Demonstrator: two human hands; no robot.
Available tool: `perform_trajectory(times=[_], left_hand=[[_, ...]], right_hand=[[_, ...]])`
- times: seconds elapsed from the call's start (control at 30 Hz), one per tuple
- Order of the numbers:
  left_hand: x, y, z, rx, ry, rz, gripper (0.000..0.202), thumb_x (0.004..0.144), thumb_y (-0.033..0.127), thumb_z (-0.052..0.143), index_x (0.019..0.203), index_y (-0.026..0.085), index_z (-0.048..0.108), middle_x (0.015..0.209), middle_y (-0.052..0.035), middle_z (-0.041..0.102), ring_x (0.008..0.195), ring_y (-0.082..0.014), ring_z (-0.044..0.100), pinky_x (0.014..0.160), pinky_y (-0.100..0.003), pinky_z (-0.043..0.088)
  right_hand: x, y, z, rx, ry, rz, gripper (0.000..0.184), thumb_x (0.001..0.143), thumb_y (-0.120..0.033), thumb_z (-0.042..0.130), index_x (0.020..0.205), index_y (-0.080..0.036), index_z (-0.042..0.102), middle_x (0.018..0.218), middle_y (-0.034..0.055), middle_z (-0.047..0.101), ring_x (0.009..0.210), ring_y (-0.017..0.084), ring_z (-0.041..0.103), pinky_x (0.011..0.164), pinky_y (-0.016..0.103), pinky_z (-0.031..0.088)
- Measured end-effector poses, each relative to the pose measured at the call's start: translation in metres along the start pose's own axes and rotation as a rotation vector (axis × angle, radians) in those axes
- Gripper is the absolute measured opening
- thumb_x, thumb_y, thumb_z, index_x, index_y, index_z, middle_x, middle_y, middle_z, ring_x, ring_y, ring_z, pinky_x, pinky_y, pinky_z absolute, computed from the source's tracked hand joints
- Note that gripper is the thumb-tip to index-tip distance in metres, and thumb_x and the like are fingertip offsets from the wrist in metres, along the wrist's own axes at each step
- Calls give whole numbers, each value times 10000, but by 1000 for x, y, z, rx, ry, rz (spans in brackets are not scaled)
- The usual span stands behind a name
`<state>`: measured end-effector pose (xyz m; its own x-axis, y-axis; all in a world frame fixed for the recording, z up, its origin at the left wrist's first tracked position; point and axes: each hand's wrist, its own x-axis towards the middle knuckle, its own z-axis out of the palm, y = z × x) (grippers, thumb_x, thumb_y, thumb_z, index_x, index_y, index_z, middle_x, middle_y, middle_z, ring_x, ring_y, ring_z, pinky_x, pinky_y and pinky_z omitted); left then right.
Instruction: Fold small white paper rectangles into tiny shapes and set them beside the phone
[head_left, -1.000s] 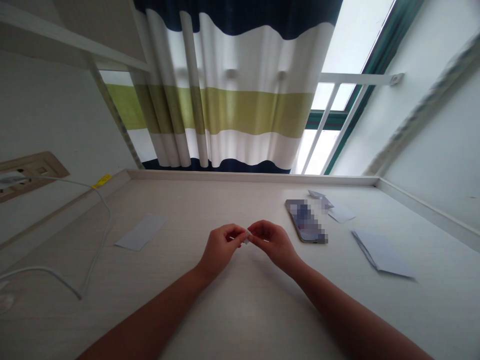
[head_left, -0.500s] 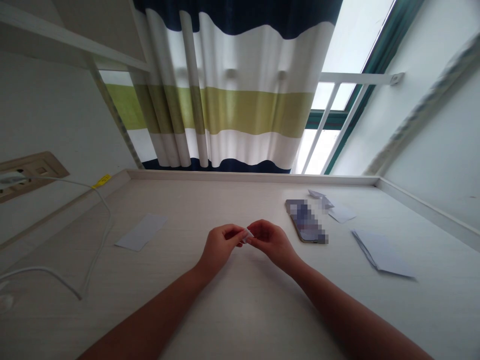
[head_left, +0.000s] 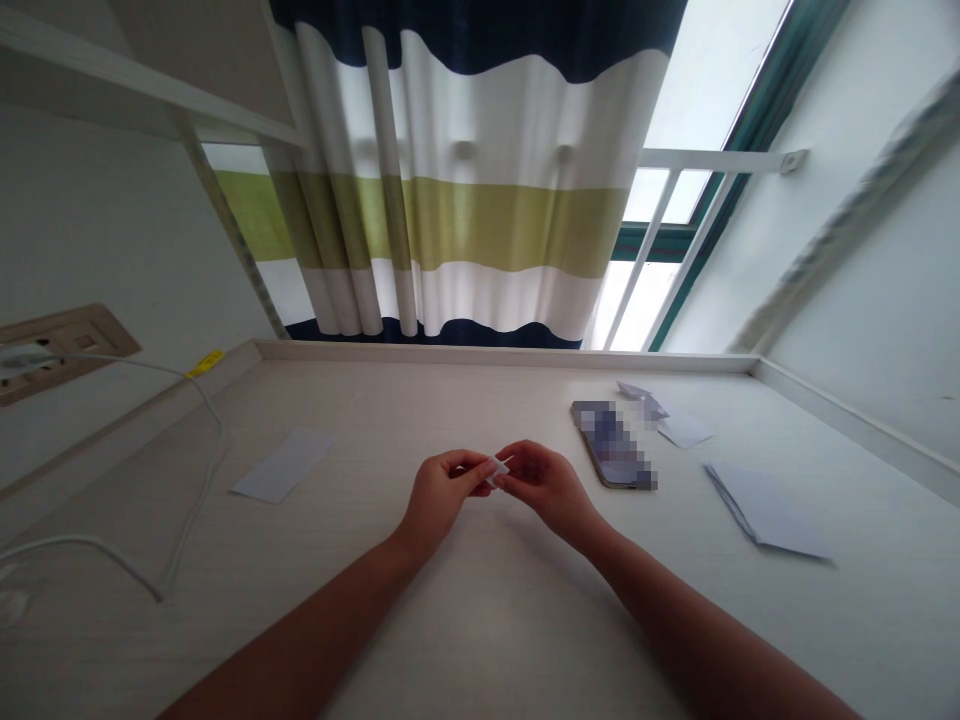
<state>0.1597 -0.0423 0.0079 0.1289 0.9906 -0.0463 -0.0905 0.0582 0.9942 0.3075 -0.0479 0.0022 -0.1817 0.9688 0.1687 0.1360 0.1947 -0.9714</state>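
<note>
My left hand (head_left: pixel 439 490) and my right hand (head_left: pixel 544 483) meet just above the pale wooden desk (head_left: pixel 480 620), fingertips pinched together. Between them sits a tiny folded piece of white paper (head_left: pixel 496 469), with a thin corner sticking up to the right. Both hands grip it with closed fingers. Most of the paper is hidden behind my fingertips.
A phone (head_left: pixel 613 443) lies flat to the right of my hands. Folded paper bits (head_left: pixel 664 415) lie behind it, and a stack of white sheets (head_left: pixel 761 509) farther right. A single white slip (head_left: pixel 283 465) lies at left. A white cable (head_left: pixel 191 490) runs from a wall socket (head_left: pixel 56 350). A striped curtain (head_left: pixel 465 180) hangs behind.
The hands stay in the same spot. The small paper has been worked slightly, and a thin corner now pokes out between the fingertips.
</note>
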Motion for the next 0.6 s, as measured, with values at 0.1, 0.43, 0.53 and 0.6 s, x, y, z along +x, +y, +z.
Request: perform_trajectory(times=[0.1,0.43,0.53,0.6], left_hand=[[-2,2,0,-2,-48,8,204,614,304,690,721,130,682,662,-30,664,644,-143,601,657,-281,517],[0,0,-2,53,-145,76,204,608,213,682,793,136,644,735,-38,670,710,-164,609,714,-297,474],[1,-2,-2,78,-120,85,196,586,189,684,766,147,619,730,-23,651,712,-153,605,705,-285,472],[1,-2,-2,85,-83,92,262,556,166,692,795,163,586,689,5,622,673,-136,596,668,-270,474]], right_hand=[[1,-2,0,51,9,22,217,635,-277,681,794,-164,587,690,10,621,647,137,592,642,296,485],[3,-4,-2,247,17,68,220,599,-297,708,739,-166,601,638,-15,613,592,108,558,600,268,453],[3,-4,-2,188,37,75,193,618,-311,692,711,-157,621,641,0,619,595,112,547,596,268,438],[3,-4,-2,161,46,76,191,614,-314,694,700,-157,628,656,4,622,601,114,544,598,269,432]])
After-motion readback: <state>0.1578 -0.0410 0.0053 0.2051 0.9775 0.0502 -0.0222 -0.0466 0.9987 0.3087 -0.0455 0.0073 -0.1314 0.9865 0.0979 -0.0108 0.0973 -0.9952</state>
